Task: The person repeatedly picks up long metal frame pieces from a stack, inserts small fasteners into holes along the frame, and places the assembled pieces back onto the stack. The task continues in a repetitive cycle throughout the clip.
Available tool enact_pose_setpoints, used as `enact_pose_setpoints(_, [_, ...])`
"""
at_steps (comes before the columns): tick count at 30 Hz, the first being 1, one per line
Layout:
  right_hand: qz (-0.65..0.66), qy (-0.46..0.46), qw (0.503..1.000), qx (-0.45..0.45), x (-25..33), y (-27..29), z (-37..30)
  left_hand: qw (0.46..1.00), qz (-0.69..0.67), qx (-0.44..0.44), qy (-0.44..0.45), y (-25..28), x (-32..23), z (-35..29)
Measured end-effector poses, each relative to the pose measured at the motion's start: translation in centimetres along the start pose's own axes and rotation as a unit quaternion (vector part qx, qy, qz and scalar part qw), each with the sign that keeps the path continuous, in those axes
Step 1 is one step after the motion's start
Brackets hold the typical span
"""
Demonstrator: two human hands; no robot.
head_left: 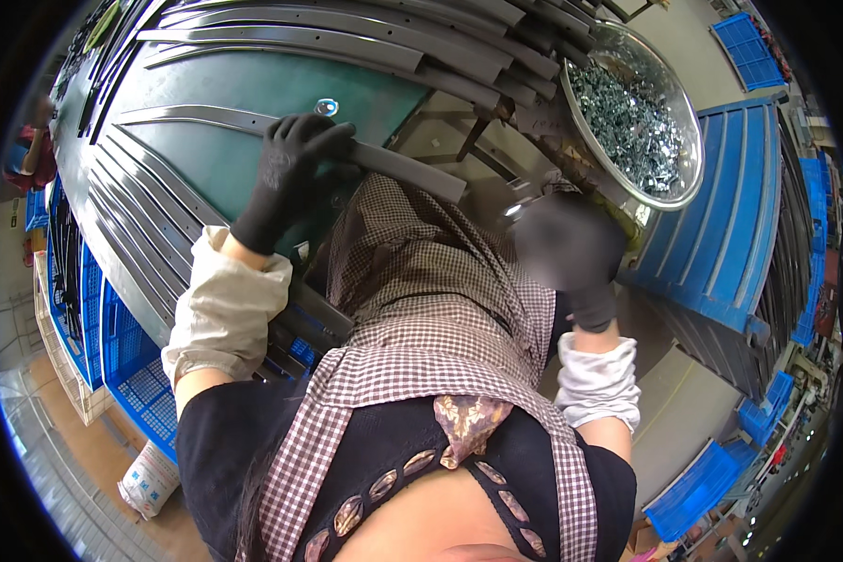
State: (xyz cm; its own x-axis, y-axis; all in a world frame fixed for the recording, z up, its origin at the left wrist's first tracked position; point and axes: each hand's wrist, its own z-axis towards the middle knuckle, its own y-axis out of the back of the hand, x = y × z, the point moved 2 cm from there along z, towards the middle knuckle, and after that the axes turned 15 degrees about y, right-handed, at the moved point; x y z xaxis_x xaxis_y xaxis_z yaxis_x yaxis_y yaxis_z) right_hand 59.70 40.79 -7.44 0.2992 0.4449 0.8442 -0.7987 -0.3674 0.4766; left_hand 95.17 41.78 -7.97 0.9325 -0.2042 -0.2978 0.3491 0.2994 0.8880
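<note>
My left hand [295,173], in a black glove, is closed around a long dark curved strip [407,171] above the green tabletop [244,84]. One end of the strip points to the far left, and its wider end reaches over my lap. My right hand [571,242], also black-gloved, is smeared by motion to the right of that wide end. A small shiny object [513,213] shows beside its fingers; I cannot make out whether the hand holds it. Close by is a large metal bowl [688,187] full of small shiny metal pieces.
Several similar dark strips [347,42] lie along the table's far side, and more strips [145,201] lie at its left. A small shiny round item [326,107] rests on the tabletop. A blue ribbed bin [712,234] stands right; blue crates [140,361] stand lower left.
</note>
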Motion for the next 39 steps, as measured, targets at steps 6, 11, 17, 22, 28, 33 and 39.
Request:
enact_pose_setpoints(6, [0.119, 0.030, 0.989, 0.086, 4.4, -7.0, -1.2, 0.965, -0.078, 0.191, -0.162, 0.7, -9.3, -3.7])
enact_pose_setpoints(11, [0.259, 0.006, 0.966, -0.014, 4.0, -7.1, -2.9, 0.951, -0.111, 0.206, -0.203, 0.2, -9.9, -4.9])
enact_pose_setpoints(17, [0.120, 0.120, 0.985, 0.016, 4.1, -7.3, -3.5, 0.945, -0.153, 0.245, -0.152, 0.8, -11.2, -5.1])
enact_pose_setpoints(22, [0.176, 0.025, 0.984, 0.024, 3.1, -7.2, -2.9, 0.954, -0.123, 0.170, -0.215, 0.1, -10.0, -5.1])
enact_pose_setpoints(28, [0.340, -0.104, 0.923, 0.147, 0.7, -6.8, -3.0, 0.938, -0.068, 0.160, -0.300, 0.0, -9.9, -4.1])
enact_pose_setpoints(33, [0.204, 0.000, 0.975, 0.083, -1.4, -6.3, -2.5, 0.963, -0.063, 0.122, -0.230, -0.4, -9.1, -1.7])
enact_pose_setpoints(39, [-0.091, 0.098, 0.991, 0.006, -2.5, -4.7, 0.1, 0.993, -0.048, 0.064, -0.091, -3.3, -3.4, 2.1])
